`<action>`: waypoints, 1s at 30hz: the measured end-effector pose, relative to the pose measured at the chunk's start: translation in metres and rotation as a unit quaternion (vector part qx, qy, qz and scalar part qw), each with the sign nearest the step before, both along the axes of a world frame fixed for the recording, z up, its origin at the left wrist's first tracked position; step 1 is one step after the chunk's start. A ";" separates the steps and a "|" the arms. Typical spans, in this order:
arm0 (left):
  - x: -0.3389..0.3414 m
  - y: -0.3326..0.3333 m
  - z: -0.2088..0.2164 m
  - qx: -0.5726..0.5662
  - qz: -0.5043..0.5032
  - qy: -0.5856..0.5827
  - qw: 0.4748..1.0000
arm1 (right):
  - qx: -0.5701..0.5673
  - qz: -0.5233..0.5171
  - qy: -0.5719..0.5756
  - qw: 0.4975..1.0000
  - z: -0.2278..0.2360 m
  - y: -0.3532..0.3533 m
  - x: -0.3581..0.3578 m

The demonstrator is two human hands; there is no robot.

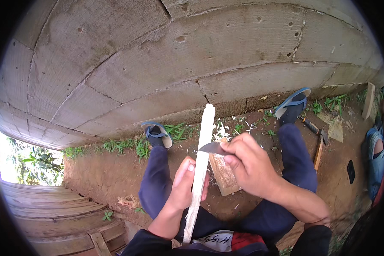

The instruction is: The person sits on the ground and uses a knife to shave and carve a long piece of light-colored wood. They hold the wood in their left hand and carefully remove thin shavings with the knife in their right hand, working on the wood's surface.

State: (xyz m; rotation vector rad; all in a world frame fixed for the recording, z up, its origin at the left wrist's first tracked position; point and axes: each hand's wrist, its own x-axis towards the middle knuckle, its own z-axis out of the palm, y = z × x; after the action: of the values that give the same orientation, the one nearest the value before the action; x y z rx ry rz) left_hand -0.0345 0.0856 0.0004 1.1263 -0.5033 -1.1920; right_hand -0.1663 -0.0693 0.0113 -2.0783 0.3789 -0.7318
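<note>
1. Your left hand [184,183] is wrapped around the lower-middle of the stick [200,166], thumb up along its side. The stick's bottom end runs down toward your lap, and the peeled top pokes out well past your fist, up between your legs.
2. Your right hand [248,164] is clenched on the knife [213,148]. You can't see the handle, just the blade sticking out left of your fingers, its tip touching the stick just above your left thumb.
3. The stick looks light, stiff and dry. Probably a bit slick where it's peeled pale, so I'd say grip where you're gripping now.
4. It's thin, so it could flex or snap if you lean hard far above the fist.
5. Wood block [223,173] sits just under the knife hand, hammer [319,141] off to its right.
</note>
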 end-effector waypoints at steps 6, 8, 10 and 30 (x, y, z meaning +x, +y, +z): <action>0.002 0.002 -0.005 -0.009 -0.007 -0.001 1.000 | -0.013 0.021 0.019 1.000 0.001 -0.004 0.000; 0.002 0.003 -0.005 -0.021 -0.016 0.015 1.000 | 0.011 0.007 0.018 1.000 0.005 0.000 -0.001; 0.000 0.001 -0.004 -0.014 -0.010 0.020 1.000 | 0.013 0.027 0.007 1.000 0.006 0.013 -0.005; -0.003 -0.002 -0.003 0.014 0.014 -0.029 0.999 | 0.014 -0.014 0.069 0.997 -0.001 -0.001 -0.007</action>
State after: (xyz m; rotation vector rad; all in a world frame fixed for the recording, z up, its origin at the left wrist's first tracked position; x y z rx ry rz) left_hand -0.0377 0.0837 -0.0021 1.1908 -0.5152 -1.1478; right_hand -0.1732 -0.0699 0.0107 -2.1067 0.4936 -0.5972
